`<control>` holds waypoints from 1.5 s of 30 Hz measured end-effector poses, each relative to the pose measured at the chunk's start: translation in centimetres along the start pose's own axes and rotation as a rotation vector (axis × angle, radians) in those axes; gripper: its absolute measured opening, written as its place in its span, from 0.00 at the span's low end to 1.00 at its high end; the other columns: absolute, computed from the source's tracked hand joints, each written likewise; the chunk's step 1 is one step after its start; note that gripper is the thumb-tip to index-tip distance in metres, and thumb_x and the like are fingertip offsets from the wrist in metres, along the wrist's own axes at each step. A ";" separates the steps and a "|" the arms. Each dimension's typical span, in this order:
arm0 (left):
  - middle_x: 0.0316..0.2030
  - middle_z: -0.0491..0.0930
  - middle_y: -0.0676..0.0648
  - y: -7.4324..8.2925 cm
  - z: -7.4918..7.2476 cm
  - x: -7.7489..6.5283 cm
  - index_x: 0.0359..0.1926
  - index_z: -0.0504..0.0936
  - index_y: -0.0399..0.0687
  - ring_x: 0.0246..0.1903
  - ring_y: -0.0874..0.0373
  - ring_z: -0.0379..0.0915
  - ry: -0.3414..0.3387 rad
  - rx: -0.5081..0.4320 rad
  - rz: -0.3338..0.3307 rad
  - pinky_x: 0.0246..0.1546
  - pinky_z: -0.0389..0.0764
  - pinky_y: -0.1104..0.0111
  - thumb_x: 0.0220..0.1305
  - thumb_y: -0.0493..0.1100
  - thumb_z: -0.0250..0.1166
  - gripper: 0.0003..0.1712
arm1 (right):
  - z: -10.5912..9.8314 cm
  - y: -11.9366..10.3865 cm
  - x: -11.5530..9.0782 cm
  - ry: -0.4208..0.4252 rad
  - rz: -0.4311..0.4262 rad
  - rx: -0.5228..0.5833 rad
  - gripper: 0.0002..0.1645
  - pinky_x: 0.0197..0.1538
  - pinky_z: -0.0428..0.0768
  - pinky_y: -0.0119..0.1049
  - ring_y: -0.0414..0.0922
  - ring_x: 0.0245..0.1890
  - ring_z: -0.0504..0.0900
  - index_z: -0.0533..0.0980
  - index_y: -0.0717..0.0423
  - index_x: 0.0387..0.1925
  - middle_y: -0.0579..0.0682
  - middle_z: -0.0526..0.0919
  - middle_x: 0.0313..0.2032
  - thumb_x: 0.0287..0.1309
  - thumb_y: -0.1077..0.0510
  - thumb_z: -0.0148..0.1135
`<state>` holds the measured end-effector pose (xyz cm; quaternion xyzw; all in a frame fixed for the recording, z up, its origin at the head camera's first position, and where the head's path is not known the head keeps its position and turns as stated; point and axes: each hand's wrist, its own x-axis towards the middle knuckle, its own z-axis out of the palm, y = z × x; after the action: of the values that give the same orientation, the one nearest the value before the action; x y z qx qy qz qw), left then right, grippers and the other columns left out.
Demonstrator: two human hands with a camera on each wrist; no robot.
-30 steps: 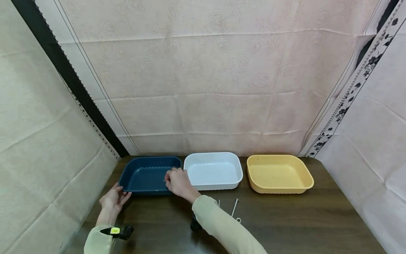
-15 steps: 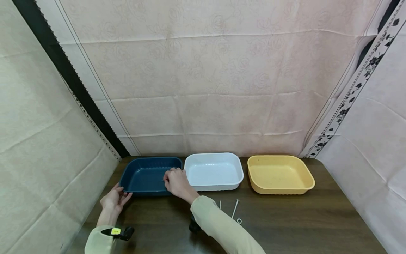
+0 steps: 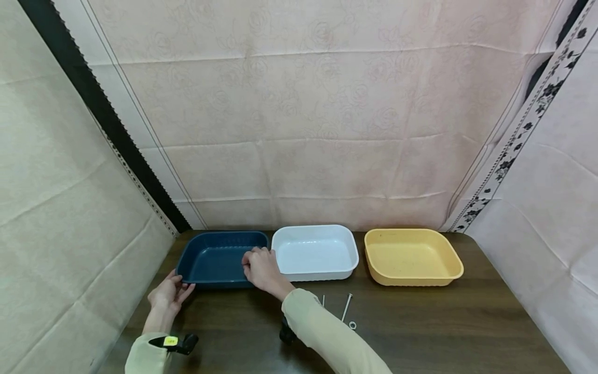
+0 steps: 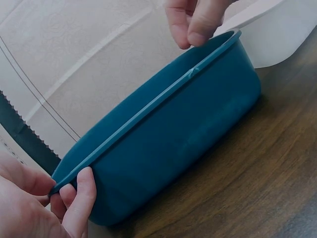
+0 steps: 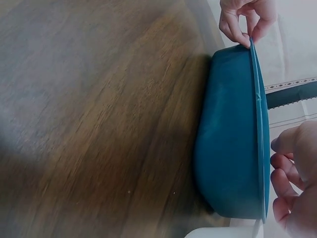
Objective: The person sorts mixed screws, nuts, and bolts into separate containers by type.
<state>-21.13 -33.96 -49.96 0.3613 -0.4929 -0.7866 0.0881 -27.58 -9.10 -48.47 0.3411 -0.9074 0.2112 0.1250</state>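
My left hand grips the near left corner of a dark blue plastic tray. In the left wrist view its thumb and fingers pinch the rim. Over the tray's near right part hovers my right hand, knuckles up and fingers loosely curled. From the right wrist, a small gap shows between thumb and fingers, with nothing visible in it. The tray's floor below that hand is hidden in both wrist views.
A white tray stands close to the blue one, and a yellow tray farther right. On the brown wooden table, partly behind the right sleeve, lie a long bolt, another thin metal rod and a ring-like nut.
A thin metal piece jutting from my right fingertips in the earlier frames no longer shows. Both hands stay almost in place, the left still on the blue tray's rim.
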 end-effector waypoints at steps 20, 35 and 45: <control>0.28 0.71 0.48 -0.2 0.2 0.1 0.77 0.59 0.49 0.24 0.63 0.73 0.011 -0.008 -0.011 0.38 0.86 0.66 0.74 0.32 0.50 0.33 | -2.1 0.1 -2.0 0.094 -0.013 0.158 0.02 0.38 0.70 0.31 0.38 0.36 0.76 0.85 0.50 0.36 0.40 0.82 0.34 0.61 0.58 0.69; 0.28 0.72 0.50 -0.4 -0.1 0.2 0.75 0.62 0.50 0.25 0.63 0.72 0.015 -0.035 -0.025 0.38 0.86 0.66 0.74 0.33 0.51 0.30 | -3.4 2.6 -5.8 0.133 0.032 0.242 0.03 0.39 0.75 0.33 0.40 0.33 0.78 0.85 0.54 0.35 0.43 0.82 0.31 0.58 0.62 0.71; 0.28 0.72 0.50 -0.1 0.0 0.0 0.75 0.61 0.50 0.25 0.63 0.72 0.007 -0.046 -0.030 0.39 0.85 0.66 0.75 0.34 0.51 0.30 | -5.6 4.3 -9.3 0.115 0.056 0.400 0.05 0.37 0.80 0.29 0.39 0.33 0.78 0.84 0.58 0.37 0.47 0.82 0.33 0.58 0.67 0.69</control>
<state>-21.07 -33.93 -50.05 0.3691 -0.4691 -0.7977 0.0862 -23.18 1.74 -48.26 0.3213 -0.8478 0.4096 0.1006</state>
